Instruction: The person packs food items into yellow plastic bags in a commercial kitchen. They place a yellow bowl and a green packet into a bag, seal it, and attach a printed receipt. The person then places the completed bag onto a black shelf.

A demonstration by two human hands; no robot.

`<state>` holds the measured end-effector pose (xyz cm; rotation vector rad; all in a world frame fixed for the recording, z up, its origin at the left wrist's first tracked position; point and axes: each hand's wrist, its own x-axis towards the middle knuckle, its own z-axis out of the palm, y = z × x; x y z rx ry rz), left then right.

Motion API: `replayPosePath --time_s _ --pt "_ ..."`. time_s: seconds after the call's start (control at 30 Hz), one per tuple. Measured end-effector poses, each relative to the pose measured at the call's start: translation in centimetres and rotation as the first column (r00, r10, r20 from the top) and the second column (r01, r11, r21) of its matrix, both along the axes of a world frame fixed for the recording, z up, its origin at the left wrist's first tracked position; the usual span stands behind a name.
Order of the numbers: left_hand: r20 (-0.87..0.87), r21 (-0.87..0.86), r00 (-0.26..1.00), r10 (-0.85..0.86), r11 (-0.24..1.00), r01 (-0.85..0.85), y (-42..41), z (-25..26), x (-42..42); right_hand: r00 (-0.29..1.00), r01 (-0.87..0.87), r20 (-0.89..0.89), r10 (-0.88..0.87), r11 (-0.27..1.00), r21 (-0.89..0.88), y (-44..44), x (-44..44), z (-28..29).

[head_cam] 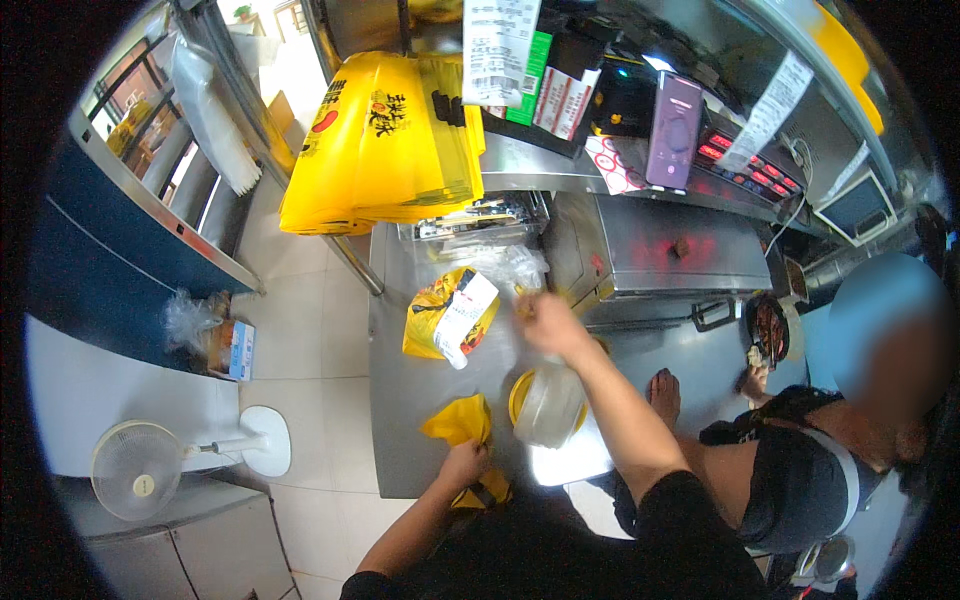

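Observation:
My left hand (466, 461) grips a yellow bag (463, 420) near the front edge of the steel counter (397, 390); part of the bag hangs below the hand. My right hand (551, 322) is blurred and reaches over the counter, its fingers at a small yellowish thing that I cannot make out. Between the hands stands a round translucent container (550, 407) with a yellow rim or lid partly under it. A tied yellow bag (450, 311) with a white printed slip on it sits left of my right hand. Clear plastic packaging (525, 266) lies just behind that hand.
Yellow bags (382, 142) hang in a stack at the back left. A phone (675, 131) and printed slips line the shelf (540, 165) above a steel appliance (675, 247). At right a co-worker's hand (754, 382) is beside a dark pan (769, 330). A white fan (139, 469) stands left.

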<state>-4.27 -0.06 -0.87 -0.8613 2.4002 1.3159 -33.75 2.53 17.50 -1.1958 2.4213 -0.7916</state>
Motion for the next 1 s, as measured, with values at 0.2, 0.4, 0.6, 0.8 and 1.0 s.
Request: replayPosePath --time_s 0.2,0.4,0.6,0.8,1.0 --pt "0.159 0.424 0.960 0.229 0.863 -0.276 -2.9 6.6 0.8 0.937 0.128 -0.318 -0.142 0.990 -0.063 -16.9 -13.5 -2.9" --pt "-0.069 0.428 0.940 0.333 0.861 -0.274 -2.2 0.5 2.7 0.763 0.395 -0.577 -0.290 0.917 0.063 -19.0 -24.2 -14.7" --pt "0.171 0.462 0.850 0.498 0.721 -0.516 -2.1 6.2 1.2 0.930 0.081 -0.350 0.116 0.861 0.502 -19.1 -21.0 -10.6" --pt "-0.084 0.594 0.796 0.600 0.671 -0.443 -3.0 6.0 0.9 0.959 0.241 -0.200 -0.202 0.951 0.194 -13.7 -11.2 -0.3" --pt "-0.220 0.672 0.749 0.625 0.654 -0.349 -3.3 7.7 -1.4 0.834 0.546 0.254 -0.490 0.797 -0.257 6.5 8.2 -4.7"
